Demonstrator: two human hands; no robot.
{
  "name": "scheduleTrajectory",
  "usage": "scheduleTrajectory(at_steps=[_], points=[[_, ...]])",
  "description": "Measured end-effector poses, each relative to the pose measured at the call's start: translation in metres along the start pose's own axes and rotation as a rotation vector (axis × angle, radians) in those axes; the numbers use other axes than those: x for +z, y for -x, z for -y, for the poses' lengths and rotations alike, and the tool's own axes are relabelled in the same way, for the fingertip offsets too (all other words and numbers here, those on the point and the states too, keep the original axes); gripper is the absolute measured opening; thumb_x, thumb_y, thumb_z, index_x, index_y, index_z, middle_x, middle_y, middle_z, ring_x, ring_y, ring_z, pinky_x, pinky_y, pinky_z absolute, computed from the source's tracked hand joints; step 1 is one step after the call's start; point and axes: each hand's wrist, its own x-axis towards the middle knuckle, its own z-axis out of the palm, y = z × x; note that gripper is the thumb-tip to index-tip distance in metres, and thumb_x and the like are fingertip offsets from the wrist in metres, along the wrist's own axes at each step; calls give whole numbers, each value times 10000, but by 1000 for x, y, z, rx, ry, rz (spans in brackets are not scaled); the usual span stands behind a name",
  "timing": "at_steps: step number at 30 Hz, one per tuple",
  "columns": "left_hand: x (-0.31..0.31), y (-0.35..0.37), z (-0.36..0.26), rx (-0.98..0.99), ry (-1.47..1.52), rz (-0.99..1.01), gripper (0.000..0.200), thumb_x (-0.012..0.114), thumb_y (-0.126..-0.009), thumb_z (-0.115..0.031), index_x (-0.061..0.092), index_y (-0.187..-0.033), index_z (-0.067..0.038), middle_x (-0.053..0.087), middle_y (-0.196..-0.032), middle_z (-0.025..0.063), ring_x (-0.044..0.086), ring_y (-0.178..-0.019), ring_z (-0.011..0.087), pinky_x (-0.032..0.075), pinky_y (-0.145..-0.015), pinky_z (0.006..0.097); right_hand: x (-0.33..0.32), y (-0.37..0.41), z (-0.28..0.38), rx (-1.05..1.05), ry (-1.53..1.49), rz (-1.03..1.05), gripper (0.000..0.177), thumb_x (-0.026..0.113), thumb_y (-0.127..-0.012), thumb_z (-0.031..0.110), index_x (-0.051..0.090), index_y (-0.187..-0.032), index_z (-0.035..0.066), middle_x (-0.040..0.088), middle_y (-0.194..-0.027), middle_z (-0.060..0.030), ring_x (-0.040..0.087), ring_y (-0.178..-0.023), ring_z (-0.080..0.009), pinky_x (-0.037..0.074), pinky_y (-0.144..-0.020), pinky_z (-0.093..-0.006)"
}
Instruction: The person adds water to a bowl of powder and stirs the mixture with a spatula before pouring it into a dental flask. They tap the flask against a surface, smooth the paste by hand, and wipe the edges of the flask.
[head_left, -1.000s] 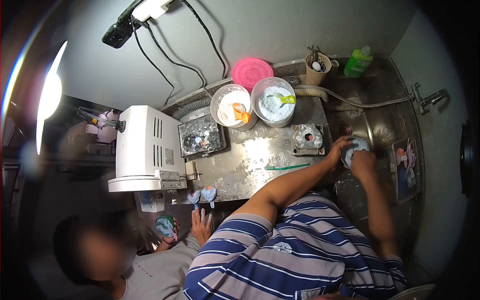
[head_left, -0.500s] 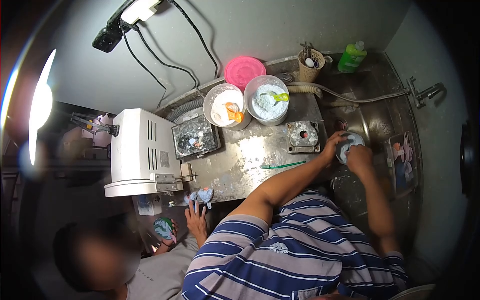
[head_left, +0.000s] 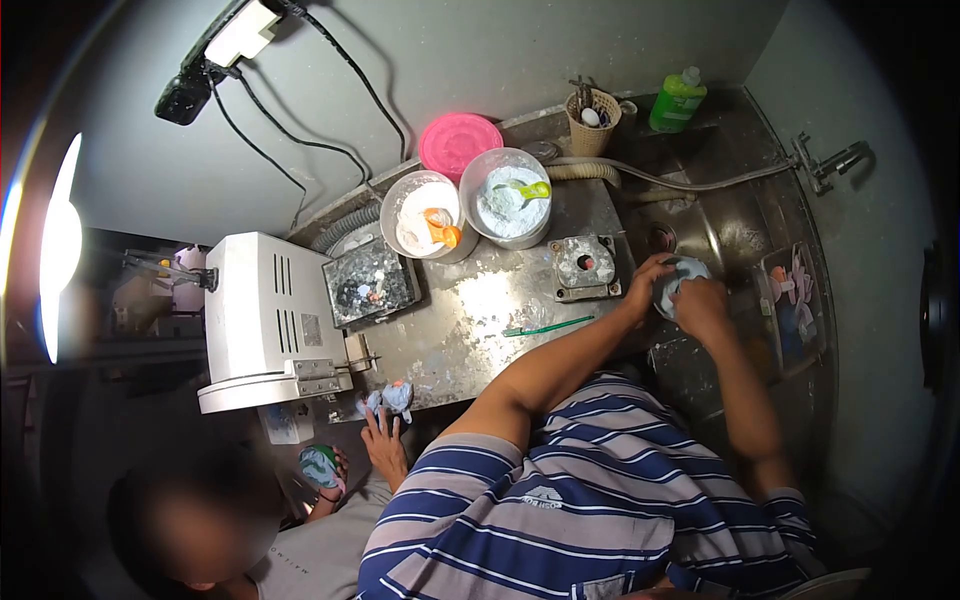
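Furthest left, a co-worker's hand [head_left: 383, 450] rests at the tabletop [head_left: 470, 300] edge; a green toothbrush [head_left: 545, 327] lies further right. Beyond it my left hand [head_left: 648, 282] curls around a pale blue bowl [head_left: 688, 268] held over the sink [head_left: 745, 230], and my right hand [head_left: 702, 308] grips its near side.

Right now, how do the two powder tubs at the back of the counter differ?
The left tub holds whiter powder and an orange scoop; the right tub holds greyer powder and a green scoop. The right tub looks slightly wider. Both are round, lidless and stand side by side.
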Motion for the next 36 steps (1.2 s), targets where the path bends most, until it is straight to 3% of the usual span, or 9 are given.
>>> scheduleTrajectory(at_steps=[3, 7, 11, 17, 21, 24, 27, 31, 36], points=[[1, 5, -4, 13, 13, 21, 487, 557, -836, -257, 555, -1278, -54, 599, -1211, 90, 560, -1137, 217, 407, -1000, 328, -11, -19, -15, 329, -196, -102, 316, 619, -885, 316, 714, -848, 18, 691, -859, -203, 681, -845, -356, 519, -750, -450], [4, 5, -8, -6, 16, 23, 488, 561, -837, -258, 554, -1280, -54, 600, -1210, 90, 556, -1140, 216, 403, -1004, 329, -8, 3, 4, 65, -15, -10, 330, 622, -880, 330, 711, -820, 18, 681, -806, -204, 678, -798, -364, 519, -723, -466], [13, 8, -5, -23, 35, 5, 475, 563, -816, -228, 573, -1257, -54, 588, -1205, 80, 514, -1159, 207, 371, -1016, 319, -8, -16, -12, 294, -112, -58, 308, 627, -874, 321, 715, -823, 31, 687, -845, -194, 676, -833, -358, 514, -753, -466], [11, 8, -8, -24, -16, 22, 482, 567, -810, -242, 576, -1261, -70, 583, -1213, 74, 503, -1166, 214, 337, -1037, 317, -2, -14, -18, 296, -225, -77, 223, 620, -851, 243, 715, -881, 43, 697, -867, -183, 682, -844, -347, 512, -775, -450], [9, 8, -11, -8, -25, -2, 467, 567, -820, -228, 577, -1259, -71, 593, -1192, 75, 516, -1158, 204, 385, -1001, 318, -5, -2, -3, 76, -14, -20, 273, 644, -851, 296, 715, -815, 35, 687, -796, -206, 686, -785, -365, 519, -732, -464], [11, 11, -13, -59, 91, 14, 458, 569, -824, -231, 578, -1251, -63, 597, -1183, 68, 535, -1126, 189, 395, -978, 304, -15, -18, -16, 342, -164, -145, 256, 644, -848, 293, 730, -824, 53, 703, -837, -187, 697, -814, -339, 527, -743, -442], [14, 12, -16, -39, 8, -21, 457, 569, -825, -227, 580, -1246, -50, 613, -1153, 76, 551, -1113, 193, 389, -983, 301, -3, -4, 0, 98, -14, 44, 329, 618, -886, 319, 720, -820, 13, 683, -812, -216, 678, -787, -378, 516, -750, -468], [8, 8, -10, -15, 62, 19, 445, 562, -827, -215, 580, -1239, -50, 605, -1174, 71, 543, -1125, 193, 383, -995, 302, -13, -19, -19, 353, -198, -117, 312, 624, -881, 305, 728, -825, 17, 688, -822, -213, 683, -824, -366, 517, -781, -452], [6, 10, -13, -33, 51, 17, 454, 558, -827, -220, 577, -1247, -50, 609, -1172, 75, 562, -1111, 209, 411, -981, 319, -29, -3, 2, 149, -164, 14, 278, 622, -876, 298, 716, -857, 37, 690, -868, -198, 678, -864, -350, 513, -772, -458]])
